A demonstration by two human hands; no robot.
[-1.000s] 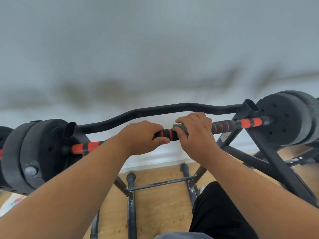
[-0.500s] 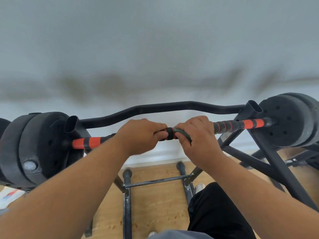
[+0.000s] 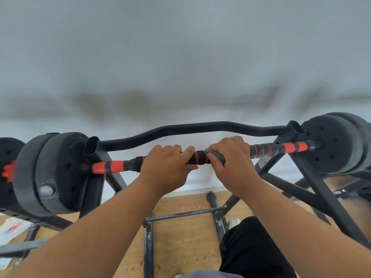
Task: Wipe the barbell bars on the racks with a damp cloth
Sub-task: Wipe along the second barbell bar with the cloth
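- We see the barbell bar (image 3: 197,157), banded black and orange, lying across the black rack (image 3: 313,189), its ends running into dark weight plates (image 3: 54,173) at left and weight plates on the right (image 3: 337,143).
- Our left hand (image 3: 166,169) wraps over the bar left of its middle, fingers curled over the top and thumb tucked beneath, holding the bar bare.
- Our right hand (image 3: 230,161) wraps the bar just right of the middle, gripping a grey-green cloth (image 3: 216,154) against it.
- The cloth is mostly hidden inside that right grip; only a bunched edge shows at the thumb side, between the thumb and forefinger, touching the bar.
- A short black-and-orange stretch of the bar shows between the two hands, which sit close together but apart.
- The cloth's visible edge faces this gap, so it lies on the left-hand side of the right grip, not beyond the knuckles toward the right plates.
- Right of the right hand, the bar runs on with narrow orange rings, then a wider orange band by the plates.
- Left of the left hand, an orange section leads to the left plates.
- Behind the bar, a curved black crossbar (image 3: 200,127) joins the two rack uprights.
- Below, we see a wooden floor (image 3: 180,243), the rack's lower rails, and a black trouser leg (image 3: 253,249).
- A pale wall (image 3: 180,57) fills the upper view, blurred.
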